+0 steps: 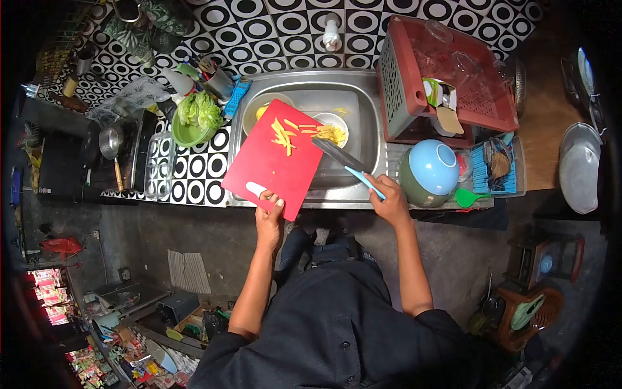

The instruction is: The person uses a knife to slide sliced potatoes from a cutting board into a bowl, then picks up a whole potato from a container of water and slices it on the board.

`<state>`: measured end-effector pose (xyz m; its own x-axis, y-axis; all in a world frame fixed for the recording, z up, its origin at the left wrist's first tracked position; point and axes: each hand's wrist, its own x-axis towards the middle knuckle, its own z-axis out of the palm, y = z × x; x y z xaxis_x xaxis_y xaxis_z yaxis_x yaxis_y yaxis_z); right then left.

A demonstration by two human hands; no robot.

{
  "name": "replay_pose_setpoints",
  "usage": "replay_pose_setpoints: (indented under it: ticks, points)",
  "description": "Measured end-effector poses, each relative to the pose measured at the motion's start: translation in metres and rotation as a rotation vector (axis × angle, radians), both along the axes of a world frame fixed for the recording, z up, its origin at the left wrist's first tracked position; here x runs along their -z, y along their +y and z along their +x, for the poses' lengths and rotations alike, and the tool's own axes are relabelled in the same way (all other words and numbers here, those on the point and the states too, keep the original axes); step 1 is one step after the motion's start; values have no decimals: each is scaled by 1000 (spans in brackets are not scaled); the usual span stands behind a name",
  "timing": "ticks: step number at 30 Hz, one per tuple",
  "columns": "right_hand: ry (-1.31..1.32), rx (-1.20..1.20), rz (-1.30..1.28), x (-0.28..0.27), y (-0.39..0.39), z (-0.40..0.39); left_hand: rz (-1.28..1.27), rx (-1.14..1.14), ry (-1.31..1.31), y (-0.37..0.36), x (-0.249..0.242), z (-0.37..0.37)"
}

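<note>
My left hand [269, 217] grips the near edge of a red cutting board [265, 165], which is tilted over the steel sink [366, 97]. Yellow vegetable strips [283, 136] lie on the board's far end. My right hand [389, 198] holds a knife [340, 155] by its light-blue handle, its dark blade lying across the board's far right corner. Just beyond the board's edge, a white bowl [332, 129] in the sink holds more yellow strips.
A green bowl of lettuce [196, 117] stands left of the sink on the black-and-white patterned counter [194, 175]. A blue bowl on a green one [429, 170] is right of the sink, under a red dish rack [447, 78]. A pan [111, 142] sits far left.
</note>
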<state>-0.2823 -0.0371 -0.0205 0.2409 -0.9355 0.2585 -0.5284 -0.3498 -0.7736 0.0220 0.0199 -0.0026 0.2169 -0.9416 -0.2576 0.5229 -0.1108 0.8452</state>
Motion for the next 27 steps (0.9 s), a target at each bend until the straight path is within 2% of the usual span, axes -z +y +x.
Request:
replay_pose_setpoints:
  ticks: [16, 27]
  points:
    - [-32, 23, -30, -7, 6, 2, 8, 19, -20, 1, -6, 3]
    - [-51, 39, -7, 7, -5, 6, 23, 33, -17, 4, -9, 4]
